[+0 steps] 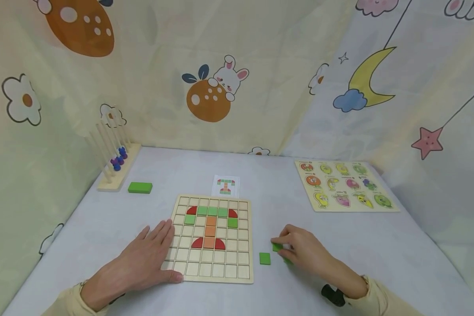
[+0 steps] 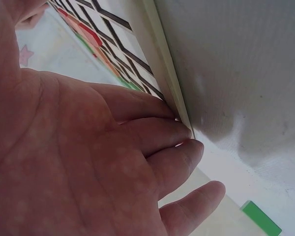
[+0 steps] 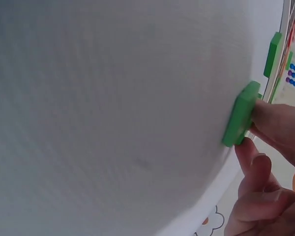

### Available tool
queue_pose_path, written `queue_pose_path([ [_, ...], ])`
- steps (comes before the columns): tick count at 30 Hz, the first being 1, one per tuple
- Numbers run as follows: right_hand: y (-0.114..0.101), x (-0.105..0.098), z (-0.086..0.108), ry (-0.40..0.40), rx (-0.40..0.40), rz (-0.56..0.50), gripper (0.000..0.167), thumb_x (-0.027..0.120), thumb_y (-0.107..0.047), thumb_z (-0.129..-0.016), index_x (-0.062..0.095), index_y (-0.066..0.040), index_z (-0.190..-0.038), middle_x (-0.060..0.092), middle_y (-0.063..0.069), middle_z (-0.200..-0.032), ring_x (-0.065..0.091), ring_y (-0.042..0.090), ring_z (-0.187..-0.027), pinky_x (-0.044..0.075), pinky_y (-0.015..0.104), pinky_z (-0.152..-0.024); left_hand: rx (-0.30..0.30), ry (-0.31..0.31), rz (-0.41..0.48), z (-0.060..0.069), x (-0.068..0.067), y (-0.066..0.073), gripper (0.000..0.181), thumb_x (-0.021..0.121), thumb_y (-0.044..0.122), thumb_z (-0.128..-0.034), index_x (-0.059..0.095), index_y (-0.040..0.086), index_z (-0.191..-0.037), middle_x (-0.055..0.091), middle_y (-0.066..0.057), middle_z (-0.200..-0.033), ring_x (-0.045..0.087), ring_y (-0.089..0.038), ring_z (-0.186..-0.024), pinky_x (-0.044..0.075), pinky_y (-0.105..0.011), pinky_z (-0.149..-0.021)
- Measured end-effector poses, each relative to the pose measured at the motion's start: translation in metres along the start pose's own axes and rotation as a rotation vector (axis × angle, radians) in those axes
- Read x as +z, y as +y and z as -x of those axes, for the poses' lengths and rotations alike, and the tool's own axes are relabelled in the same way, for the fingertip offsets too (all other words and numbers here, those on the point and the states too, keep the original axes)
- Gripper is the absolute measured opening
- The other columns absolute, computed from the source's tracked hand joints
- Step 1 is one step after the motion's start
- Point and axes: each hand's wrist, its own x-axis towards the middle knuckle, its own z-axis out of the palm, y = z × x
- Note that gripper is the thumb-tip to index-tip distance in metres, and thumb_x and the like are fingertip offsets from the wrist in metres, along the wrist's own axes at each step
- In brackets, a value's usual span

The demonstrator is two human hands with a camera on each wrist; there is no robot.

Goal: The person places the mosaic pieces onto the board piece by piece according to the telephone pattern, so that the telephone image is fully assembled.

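Observation:
A wooden grid board (image 1: 213,275) lies on the white table, bearing green and orange squares and red quarter-round pieces in a T-like pattern. My left hand (image 1: 150,252) lies flat at its left edge, fingers straight, thumb at the lower left corner. In the left wrist view its fingertips (image 2: 184,130) touch the board's side. Right of the board, my right hand (image 1: 306,248) pinches a green square tile (image 1: 277,247) between thumb and forefinger. Another green tile (image 3: 242,115) sits under that hand, partly hidden from the head view. A loose green square (image 1: 265,258) lies between hand and board.
A small pattern card (image 1: 225,186) stands behind the board. At back left are a peg rack (image 1: 120,171) with blue and purple beads and a green block (image 1: 140,188). A fruit picture board (image 1: 345,186) lies at back right. Printed cloth walls surround the table.

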Motion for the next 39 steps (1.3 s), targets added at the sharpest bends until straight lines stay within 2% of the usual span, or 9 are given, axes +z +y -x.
queue_pose_path([
  [6, 0.002, 0.005, 0.002, 0.014, -0.004, -0.009, 0.034, 0.084, -0.007, -0.082, 0.08, -0.013, -0.115, 0.063, -0.006, -0.094, 0.049, 0.0, -0.076, 0.046, 0.018, -0.064, 0.001, -0.005, 0.001, 0.0, -0.001, 0.001, 0.128, 0.069, 0.082, -0.0724, 0.031, -0.007, -0.157, 0.024, -0.026, -0.168, 0.025, -0.045, -0.156, 0.021, -0.07, -0.122],
  [12, 0.0, 0.002, -0.001, 0.011, -0.014, 0.011, 0.036, 0.083, -0.007, -0.083, 0.077, -0.006, -0.119, 0.067, -0.002, -0.096, 0.054, 0.002, -0.077, 0.047, 0.018, -0.065, -0.003, -0.001, -0.003, 0.0, 0.0, 0.0, 0.128, 0.07, 0.081, -0.0718, 0.031, -0.007, -0.157, 0.025, -0.025, -0.168, 0.026, -0.044, -0.155, 0.021, -0.07, -0.122],
  [16, -0.002, 0.003, -0.003, 0.003, -0.016, 0.017, 0.034, 0.082, -0.007, -0.085, 0.076, -0.001, -0.118, 0.066, 0.0, -0.095, 0.051, 0.0, -0.074, 0.045, 0.017, -0.063, -0.006, -0.002, -0.007, 0.0, 0.0, 0.001, 0.128, 0.071, 0.081, -0.0719, 0.031, -0.006, -0.157, 0.025, -0.025, -0.168, 0.026, -0.044, -0.156, 0.02, -0.07, -0.122],
  [26, -0.01, 0.003, -0.008, 0.005, -0.01, 0.01, 0.036, 0.081, -0.009, -0.087, 0.075, -0.002, -0.121, 0.064, 0.0, -0.097, 0.048, 0.001, -0.075, 0.043, 0.016, -0.063, 0.003, 0.0, 0.005, 0.001, -0.001, 0.001, 0.128, 0.07, 0.081, -0.0732, 0.031, -0.007, -0.157, 0.024, -0.026, -0.168, 0.025, -0.045, -0.156, 0.02, -0.069, -0.122],
  [33, -0.034, 0.001, -0.027, 0.002, -0.052, -0.08, 0.038, 0.08, -0.011, -0.088, 0.073, -0.001, -0.124, 0.065, 0.004, -0.101, 0.044, 0.002, -0.07, 0.042, 0.017, -0.058, 0.01, 0.005, 0.017, 0.002, -0.003, 0.001, 0.127, 0.07, 0.08, -0.0736, 0.031, -0.008, -0.156, 0.024, -0.026, -0.168, 0.025, -0.045, -0.156, 0.02, -0.069, -0.122],
  [39, -0.066, 0.008, -0.053, -0.029, -0.157, -0.086, 0.037, 0.079, -0.014, -0.091, 0.073, -0.003, -0.126, 0.063, 0.003, -0.103, 0.046, 0.003, -0.07, 0.043, 0.015, -0.058, 0.005, 0.008, 0.011, 0.002, -0.001, 0.0, 0.127, 0.071, 0.079, -0.0734, 0.032, -0.008, -0.156, 0.025, -0.026, -0.168, 0.026, -0.044, -0.156, 0.021, -0.069, -0.122],
])
